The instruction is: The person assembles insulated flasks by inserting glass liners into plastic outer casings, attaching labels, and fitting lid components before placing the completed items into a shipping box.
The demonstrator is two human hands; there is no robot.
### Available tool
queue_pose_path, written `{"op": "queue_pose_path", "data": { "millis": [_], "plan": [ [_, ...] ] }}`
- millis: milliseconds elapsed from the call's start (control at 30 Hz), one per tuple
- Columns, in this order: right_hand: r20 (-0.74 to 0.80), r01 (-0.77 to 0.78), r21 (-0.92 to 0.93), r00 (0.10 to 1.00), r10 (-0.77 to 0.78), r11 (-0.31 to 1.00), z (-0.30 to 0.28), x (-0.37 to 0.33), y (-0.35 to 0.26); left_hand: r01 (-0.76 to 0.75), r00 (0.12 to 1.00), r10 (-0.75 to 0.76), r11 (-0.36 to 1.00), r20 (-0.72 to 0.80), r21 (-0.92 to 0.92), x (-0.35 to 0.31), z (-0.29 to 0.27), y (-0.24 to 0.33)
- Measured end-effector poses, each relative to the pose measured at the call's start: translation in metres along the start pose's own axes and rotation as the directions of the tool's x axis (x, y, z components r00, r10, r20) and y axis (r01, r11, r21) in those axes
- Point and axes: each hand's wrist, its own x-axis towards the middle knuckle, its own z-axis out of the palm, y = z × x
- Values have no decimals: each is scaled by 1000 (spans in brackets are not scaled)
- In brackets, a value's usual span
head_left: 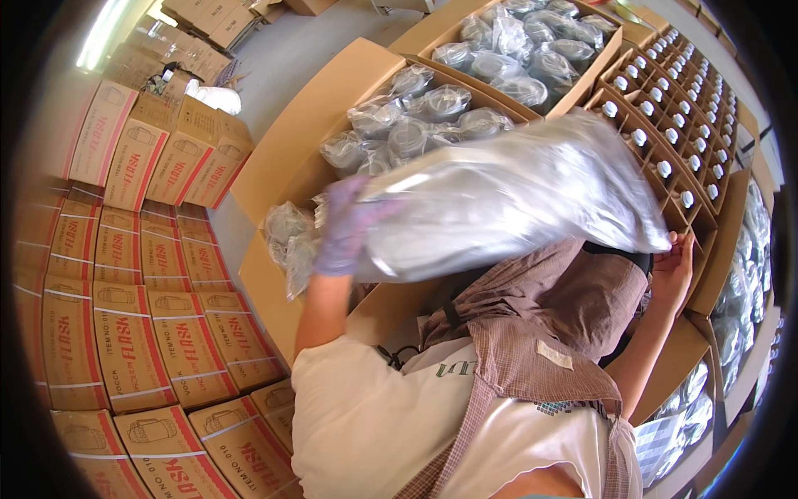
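A large clear, silvery plastic bag [499,200] stretches across the middle in front of me, smeared by motion. My left hand [342,229], in a thin purplish glove, grips its left end; the fingers are blurred. At the bag's lower right corner is my bare right hand [672,270], its fingers closed at the plastic edge. Whether anything is inside the bag I cannot tell. Beneath and behind it stands an open carton [312,108] filled with plastic-wrapped clear round parts [407,137].
Another open carton [611,46] of wrapped parts stands behind. To the right, a divided carton [702,224] holds rows of white-capped items [638,137]. Strapped brown cartons [125,345] are stacked at left. More wrapped parts [736,291] fill cartons at far right.
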Motion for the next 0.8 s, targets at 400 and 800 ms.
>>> {"op": "queue_pose_path", "data": {
  "millis": [400,800],
  "plan": [
    [-360,-139,-621,925,-124,771,-46,-9,58,411,710,436,381,-553,828,-3,-198,-17],
    [-64,-19,-727,997,-40,686,22,-86,3,-425,899,311,449,309,786,98,47,-96]
  ]
}}
